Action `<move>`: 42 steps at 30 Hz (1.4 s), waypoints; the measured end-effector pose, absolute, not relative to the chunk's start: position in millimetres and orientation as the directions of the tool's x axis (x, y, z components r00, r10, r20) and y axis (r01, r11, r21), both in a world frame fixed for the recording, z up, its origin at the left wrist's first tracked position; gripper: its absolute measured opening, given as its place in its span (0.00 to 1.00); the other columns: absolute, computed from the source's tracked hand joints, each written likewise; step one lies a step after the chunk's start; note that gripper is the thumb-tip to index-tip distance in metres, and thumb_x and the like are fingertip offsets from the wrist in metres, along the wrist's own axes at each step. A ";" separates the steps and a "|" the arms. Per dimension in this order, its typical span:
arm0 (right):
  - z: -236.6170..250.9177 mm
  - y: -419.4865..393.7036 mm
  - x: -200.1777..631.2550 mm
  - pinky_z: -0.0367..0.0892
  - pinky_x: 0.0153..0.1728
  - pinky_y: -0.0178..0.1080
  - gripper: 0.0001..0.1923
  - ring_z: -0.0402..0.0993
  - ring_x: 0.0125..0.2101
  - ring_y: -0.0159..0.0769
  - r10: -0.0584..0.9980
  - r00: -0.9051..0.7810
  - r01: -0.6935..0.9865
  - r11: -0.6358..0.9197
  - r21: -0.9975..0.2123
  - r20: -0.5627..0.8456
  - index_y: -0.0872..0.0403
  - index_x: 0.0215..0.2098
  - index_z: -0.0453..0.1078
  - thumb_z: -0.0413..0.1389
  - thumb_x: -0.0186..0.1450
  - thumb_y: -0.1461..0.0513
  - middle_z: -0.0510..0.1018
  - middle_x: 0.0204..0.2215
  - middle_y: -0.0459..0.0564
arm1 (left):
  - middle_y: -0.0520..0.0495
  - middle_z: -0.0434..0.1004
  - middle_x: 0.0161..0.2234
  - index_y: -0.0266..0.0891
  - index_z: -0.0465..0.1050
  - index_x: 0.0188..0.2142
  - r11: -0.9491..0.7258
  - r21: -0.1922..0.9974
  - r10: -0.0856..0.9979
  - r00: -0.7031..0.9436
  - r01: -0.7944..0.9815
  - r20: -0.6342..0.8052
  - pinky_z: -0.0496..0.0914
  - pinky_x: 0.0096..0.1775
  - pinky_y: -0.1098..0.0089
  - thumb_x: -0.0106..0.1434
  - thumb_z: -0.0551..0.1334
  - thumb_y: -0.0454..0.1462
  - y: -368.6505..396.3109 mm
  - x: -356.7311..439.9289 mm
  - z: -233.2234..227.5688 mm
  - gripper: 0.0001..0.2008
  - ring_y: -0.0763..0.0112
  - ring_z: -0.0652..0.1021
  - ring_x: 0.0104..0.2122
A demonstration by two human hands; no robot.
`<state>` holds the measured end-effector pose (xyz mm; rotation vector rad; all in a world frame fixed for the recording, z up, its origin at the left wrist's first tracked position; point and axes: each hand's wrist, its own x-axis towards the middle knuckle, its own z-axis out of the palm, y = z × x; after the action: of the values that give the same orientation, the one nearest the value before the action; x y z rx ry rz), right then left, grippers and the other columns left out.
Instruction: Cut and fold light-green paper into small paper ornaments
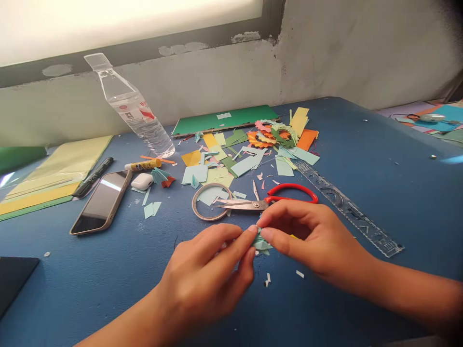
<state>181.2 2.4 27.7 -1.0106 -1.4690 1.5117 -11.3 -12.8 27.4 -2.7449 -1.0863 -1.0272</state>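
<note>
Your left hand (pixel 210 270) and right hand (pixel 307 238) meet over the blue table (pixel 361 193), both pinching one small folded piece of pale teal paper (pixel 261 242) between thumb and fingertips — it sits just above the tabletop, right between your hands, mostly hidden by your fingers. Just beyond them lie red-handled scissors (pixel 267 200), blades closed and pointing left, their tips over a tape ring (pixel 211 201). A clear ruler (pixel 347 207) runs diagonally to the right of the scissors. Farther back, a heap of coloured paper scraps (pixel 253 144) spreads in front of a green sheet (pixel 224 120). To the left you have a phone (pixel 101 202), an earbud case (pixel 142 181), a glue stick (pixel 142 166), a black marker (pixel 93 176) and a water bottle (pixel 133 108) — all well apart from your hands.
</note>
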 end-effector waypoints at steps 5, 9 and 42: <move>27.6 3.4 181.6 0.68 0.33 0.21 0.02 0.74 0.31 0.23 0.915 -0.399 -0.047 -0.076 -0.996 -0.051 0.50 0.32 0.70 0.59 0.62 0.64 0.77 0.29 0.38 | 0.46 0.76 0.31 0.31 0.73 0.43 -0.755 0.233 0.611 0.530 0.613 0.587 0.69 0.27 0.77 0.60 0.60 0.28 -11.6 -10.8 30.1 0.11 0.77 0.75 0.26; 25.8 3.1 181.9 0.69 0.34 0.21 0.03 0.74 0.32 0.23 0.917 -0.397 -0.026 -0.047 -0.999 -0.033 0.50 0.34 0.70 0.58 0.62 0.64 0.77 0.29 0.39 | 0.48 0.76 0.31 0.32 0.75 0.39 -0.655 0.550 0.754 0.405 0.518 0.517 0.71 0.28 0.80 0.59 0.59 0.26 -9.5 -8.9 36.4 0.10 0.78 0.76 0.26; 27.0 2.3 184.1 0.72 0.35 0.29 0.03 0.75 0.32 0.29 0.876 -0.482 0.077 0.059 -0.995 0.015 0.51 0.35 0.65 0.56 0.63 0.64 0.75 0.31 0.43 | 0.52 0.73 0.24 0.39 0.78 0.30 -0.358 0.851 0.907 0.360 0.385 0.219 0.69 0.20 0.82 0.56 0.60 0.26 -5.8 -5.3 44.1 0.09 0.78 0.73 0.22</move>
<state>184.1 2.3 27.0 -0.9655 -1.6598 1.4941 -5.3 -5.8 44.1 -3.0856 -1.8155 -1.5011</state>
